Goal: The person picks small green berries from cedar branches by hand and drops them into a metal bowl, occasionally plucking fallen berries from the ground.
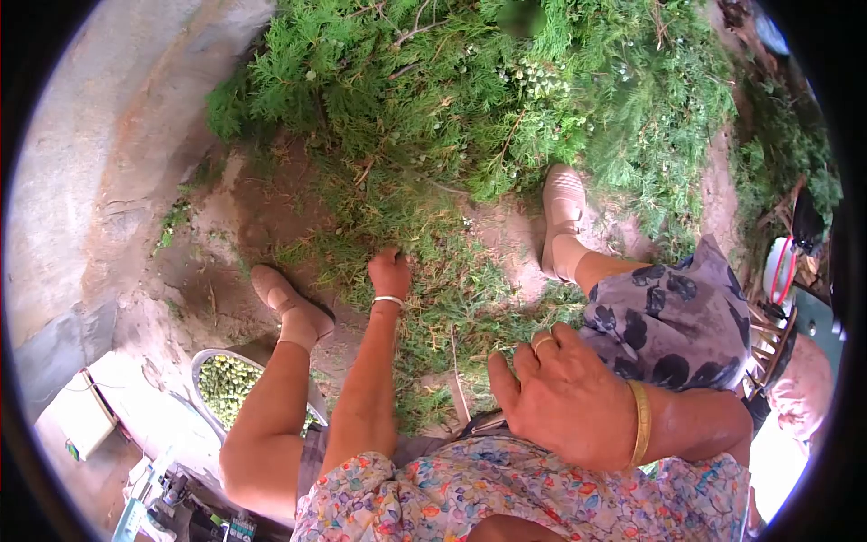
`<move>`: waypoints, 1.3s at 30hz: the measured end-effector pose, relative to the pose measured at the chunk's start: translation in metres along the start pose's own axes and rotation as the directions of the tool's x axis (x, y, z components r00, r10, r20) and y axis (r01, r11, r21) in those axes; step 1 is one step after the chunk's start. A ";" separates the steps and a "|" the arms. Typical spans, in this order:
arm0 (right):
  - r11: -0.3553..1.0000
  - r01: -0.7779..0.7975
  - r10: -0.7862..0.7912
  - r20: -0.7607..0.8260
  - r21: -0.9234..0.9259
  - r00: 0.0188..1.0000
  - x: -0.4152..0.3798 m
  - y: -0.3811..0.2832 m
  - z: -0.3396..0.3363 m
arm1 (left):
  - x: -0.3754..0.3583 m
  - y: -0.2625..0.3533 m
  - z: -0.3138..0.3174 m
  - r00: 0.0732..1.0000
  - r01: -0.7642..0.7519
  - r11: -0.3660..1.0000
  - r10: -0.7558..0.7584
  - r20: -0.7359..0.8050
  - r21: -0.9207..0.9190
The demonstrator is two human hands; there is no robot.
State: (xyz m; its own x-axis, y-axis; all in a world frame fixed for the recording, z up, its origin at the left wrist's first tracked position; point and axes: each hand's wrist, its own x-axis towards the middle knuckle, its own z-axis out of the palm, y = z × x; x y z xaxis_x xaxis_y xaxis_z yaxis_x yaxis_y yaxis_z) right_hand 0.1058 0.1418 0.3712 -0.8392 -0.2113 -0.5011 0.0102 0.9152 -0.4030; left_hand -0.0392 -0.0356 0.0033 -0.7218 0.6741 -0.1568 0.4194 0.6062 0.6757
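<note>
Left hand [389, 274] low among loose green sprigs [447, 271], right hand [569, 388] higher.
Whether either curled grip holds anything cannot be told; a shifting left leg [260, 440] could tip the bowl [195, 369].

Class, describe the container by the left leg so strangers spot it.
From the branches across the top, go down to the left leg. The container is partly hidden behind it: pale-rimmed, full of rounded green pieces, unlike the sprigs nearby.

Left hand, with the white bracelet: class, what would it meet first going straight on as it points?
The left hand would probably meet the scattered, feathery green sprigs just ahead, though depth is unclear.
</note>
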 end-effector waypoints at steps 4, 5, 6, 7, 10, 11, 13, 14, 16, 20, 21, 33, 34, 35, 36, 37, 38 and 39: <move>0.996 -0.078 0.076 -0.055 -0.031 0.996 0.006 0.005 -0.010 | 0.019 0.067 -0.063 0.756 0.645 0.366 -0.434 0.490 -0.671; 0.993 -0.122 0.121 -0.100 -0.002 0.988 0.007 0.008 -0.013 | 0.022 0.080 -0.074 0.757 0.646 0.227 -0.317 0.572 -0.729; 0.992 -0.124 0.121 -0.117 -0.018 0.986 0.009 0.013 -0.018 | 0.026 0.096 -0.087 0.756 0.649 0.084 -0.180 0.629 -0.756; 0.988 -0.153 0.153 -0.217 0.020 0.964 0.010 0.018 -0.024 | 0.028 0.116 -0.100 0.792 0.606 0.033 -0.125 0.598 -0.795; 0.975 -0.116 0.200 -0.520 0.189 0.830 0.021 0.031 -0.020 | 0.027 0.164 -0.136 0.820 0.570 -0.127 0.146 0.553 -0.812; 0.949 -0.019 0.238 -0.675 0.315 0.698 0.024 0.033 -0.022 | 0.025 0.177 -0.146 0.811 0.566 -0.107 0.248 0.529 -0.818; 0.891 0.063 0.275 -0.644 0.450 0.714 0.022 0.033 -0.032 | 0.019 0.197 -0.163 0.785 0.572 -0.110 0.361 0.504 -0.813; 0.799 0.127 0.313 -0.586 0.588 0.747 0.021 0.031 -0.036 | 0.014 0.207 -0.172 0.741 0.597 -0.120 0.462 0.488 -0.793; 0.754 0.233 0.294 -0.634 0.614 0.715 0.027 0.033 -0.031 | 0.001 0.227 -0.185 0.786 0.556 -0.096 0.383 0.485 -0.825; 0.429 0.352 0.344 -0.511 0.832 0.788 0.026 0.030 -0.036 | -0.014 0.236 -0.190 0.795 0.551 -0.179 0.409 0.448 -0.815; 0.488 0.350 0.332 -0.541 0.799 0.773 0.026 0.031 -0.035 | -0.017 0.238 -0.191 0.810 0.547 -0.195 0.369 0.456 -0.814; 0.449 0.250 0.345 -0.424 0.858 0.837 0.012 0.030 -0.056 | -0.041 0.259 -0.224 0.969 0.208 0.114 -0.163 0.188 -0.971; 0.496 0.209 0.330 -0.405 0.843 0.853 0.010 0.028 -0.057 | -0.042 0.264 -0.227 0.991 0.118 0.200 -0.088 0.102 -0.973; 0.497 0.210 0.328 -0.406 0.842 0.853 0.012 0.028 -0.055 | -0.043 0.270 -0.228 0.991 0.117 0.200 -0.089 0.100 -0.973; 0.512 0.221 0.297 -0.413 0.830 0.861 0.015 0.029 -0.050 | -0.044 0.277 -0.230 0.997 0.081 0.309 -0.031 0.075 -0.948; 0.527 0.233 0.267 -0.420 0.817 0.867 0.017 0.029 -0.048 | -0.044 0.281 -0.229 0.998 0.040 0.411 0.030 0.057 -0.911; 0.527 0.234 0.266 -0.420 0.817 0.868 0.015 0.028 -0.049 | -0.042 0.283 -0.224 0.998 0.039 0.412 0.029 0.056 -0.911; 0.539 0.236 0.255 -0.423 0.809 0.869 0.013 0.026 -0.051 | -0.041 0.283 -0.219 0.997 -0.059 0.560 0.068 -0.025 -0.827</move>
State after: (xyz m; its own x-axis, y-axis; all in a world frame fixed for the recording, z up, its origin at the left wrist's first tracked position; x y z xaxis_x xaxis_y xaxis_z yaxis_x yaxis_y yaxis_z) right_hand 0.0672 0.1805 0.3930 -0.9572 0.1946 -0.2141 0.2472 0.1657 -0.9547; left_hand -0.0113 0.0164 0.3588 -0.7048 0.7033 -0.0924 -0.1780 -0.0493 0.9828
